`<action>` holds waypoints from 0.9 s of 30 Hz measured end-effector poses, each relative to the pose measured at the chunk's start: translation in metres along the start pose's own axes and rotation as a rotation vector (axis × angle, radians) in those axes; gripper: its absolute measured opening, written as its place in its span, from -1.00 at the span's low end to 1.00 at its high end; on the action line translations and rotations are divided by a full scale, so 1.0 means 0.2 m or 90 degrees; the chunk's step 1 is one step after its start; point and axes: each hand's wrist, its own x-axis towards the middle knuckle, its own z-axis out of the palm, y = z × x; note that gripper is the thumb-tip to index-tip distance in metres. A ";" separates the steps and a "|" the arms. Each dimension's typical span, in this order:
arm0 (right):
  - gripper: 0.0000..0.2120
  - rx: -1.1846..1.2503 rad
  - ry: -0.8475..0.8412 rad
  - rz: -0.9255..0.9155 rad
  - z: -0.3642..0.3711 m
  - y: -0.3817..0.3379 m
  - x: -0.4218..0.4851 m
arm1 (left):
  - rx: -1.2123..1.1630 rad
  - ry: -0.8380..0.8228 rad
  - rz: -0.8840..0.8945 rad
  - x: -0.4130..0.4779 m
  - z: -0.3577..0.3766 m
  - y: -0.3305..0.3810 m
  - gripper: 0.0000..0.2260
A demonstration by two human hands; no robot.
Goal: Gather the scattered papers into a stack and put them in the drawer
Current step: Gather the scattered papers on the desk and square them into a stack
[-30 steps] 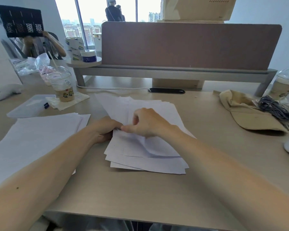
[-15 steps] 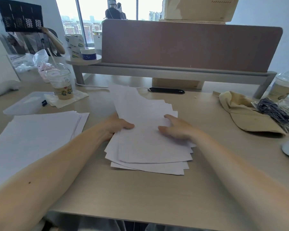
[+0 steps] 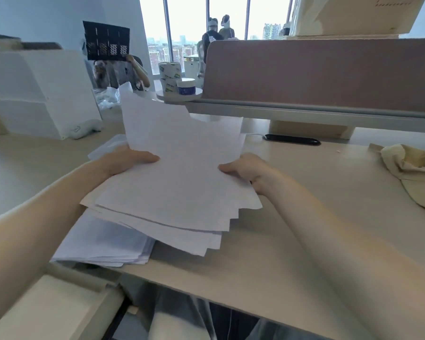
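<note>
A loose sheaf of white papers (image 3: 179,173) is held above the desk (image 3: 304,241), gripped at its two sides. The left hand (image 3: 125,159) is clamped on the sheaf's left edge, thumb lying on the top sheet; the right hand (image 3: 245,168) is clamped on the right edge, thumb likewise on top. The sheets are unevenly aligned, their near corners fanned out. Beneath the sheaf's near left corner a second stack of papers (image 3: 103,244) lies flat on the desk, partly covered by it.

No drawer can be identified with certainty. Beyond the sheaf, on a small round shelf (image 3: 177,97), stand a white tub with a blue label (image 3: 186,86) and wrapped white rolls with green print (image 3: 169,78); the print cannot be read. A cardboard box (image 3: 353,15) sits on top of the brown divider panel (image 3: 317,72) behind the desk, with partial lettering at its top edge, too cropped to read. To the right of the sheaf a beige cap (image 3: 412,175) lies on the desk.
</note>
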 end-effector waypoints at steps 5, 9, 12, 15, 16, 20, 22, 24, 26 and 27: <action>-0.74 -0.052 -0.055 0.036 0.40 0.02 0.08 | 0.069 0.018 -0.066 -0.09 -0.38 -0.19 -0.33; -0.69 -0.181 -0.065 0.044 0.63 0.05 0.12 | 0.143 0.050 -0.131 -0.05 -0.54 -0.40 -0.28; -0.60 -0.193 -0.061 0.054 0.69 0.04 0.15 | 0.244 0.113 -0.153 -0.11 -0.53 -0.42 -0.49; -0.50 -0.136 -0.071 0.104 0.72 0.00 0.18 | 0.342 0.146 -0.181 -0.12 -0.55 -0.43 -0.56; -0.50 -0.113 -0.073 0.119 0.73 0.00 0.18 | 0.344 0.149 -0.197 -0.13 -0.57 -0.43 -0.52; -0.40 -0.103 -0.065 0.132 0.78 0.03 0.19 | 0.269 0.097 -0.251 -0.14 -0.62 -0.40 -0.50; -0.44 -0.106 -0.035 0.113 0.79 0.06 0.20 | 0.250 0.083 -0.253 -0.15 -0.62 -0.41 -0.56; -0.48 -0.101 -0.021 0.109 0.79 0.09 0.22 | 0.219 0.082 -0.248 -0.14 -0.62 -0.43 -0.59; -0.47 -0.106 -0.021 0.109 0.79 0.11 0.24 | 0.191 0.068 -0.247 -0.12 -0.60 -0.45 -0.61; -0.48 -0.110 -0.023 0.104 0.79 0.11 0.24 | 0.182 0.056 -0.246 -0.11 -0.59 -0.45 -0.63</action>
